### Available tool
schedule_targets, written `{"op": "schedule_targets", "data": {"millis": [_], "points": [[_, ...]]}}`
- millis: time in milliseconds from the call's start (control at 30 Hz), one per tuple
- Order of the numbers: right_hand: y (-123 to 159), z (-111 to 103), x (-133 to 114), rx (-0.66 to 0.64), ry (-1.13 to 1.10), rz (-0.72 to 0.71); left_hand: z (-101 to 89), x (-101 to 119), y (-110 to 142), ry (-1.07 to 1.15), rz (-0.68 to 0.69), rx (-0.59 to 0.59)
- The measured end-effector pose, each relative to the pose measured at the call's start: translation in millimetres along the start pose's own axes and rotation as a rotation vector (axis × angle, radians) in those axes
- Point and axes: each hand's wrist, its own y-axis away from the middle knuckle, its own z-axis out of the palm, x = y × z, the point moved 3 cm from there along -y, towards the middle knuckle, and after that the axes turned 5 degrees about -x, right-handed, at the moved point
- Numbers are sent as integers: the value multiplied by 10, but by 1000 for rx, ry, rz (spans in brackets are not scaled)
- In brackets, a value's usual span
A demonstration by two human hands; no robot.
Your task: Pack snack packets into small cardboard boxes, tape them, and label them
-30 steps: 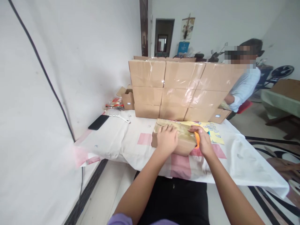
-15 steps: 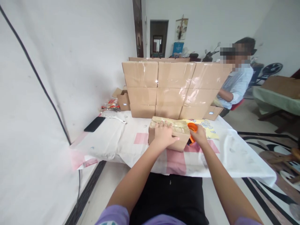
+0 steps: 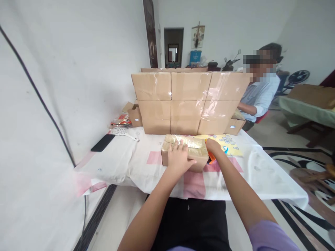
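Home, looked like a main room: plain white walls [image 3: 65,87], hanging picture scroll [image 3: 198,36], dark door [image 3: 150,33], motorbike handlebars [image 3: 231,64], black fan [image 3: 299,76], patterned floor [image 3: 288,158]; cloth-covered table [image 3: 272,181] carried phone [image 3: 103,143], white perforated ladle [image 3: 119,131], stacked taped cartons [image 3: 188,104], so some packing stuff mixed in

Single head view, close above table [image 3: 272,179], facing forward and down.
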Motion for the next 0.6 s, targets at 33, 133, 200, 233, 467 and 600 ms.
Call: {"op": "schedule_targets", "data": {"millis": [33, 133, 200, 233, 467, 600], "points": [[-46, 41, -49, -39, 3, 55, 10, -2, 10, 6, -3, 4], [-66, 113, -160, -109, -36, 174, 30, -10, 33, 23, -11, 21], [-12, 72, -185, -120, -91, 186, 32, -17, 41, 29, -8, 28], [28, 18, -178, -117, -128, 176, 30, -22, 42, 32, -6, 29], [521, -690, -12, -93, -608, -76, 8, -44, 17, 46, 8, 34], [949, -1007, -20, 162, -1203, -214, 8, -38, 27, 44, 11, 57]]}}
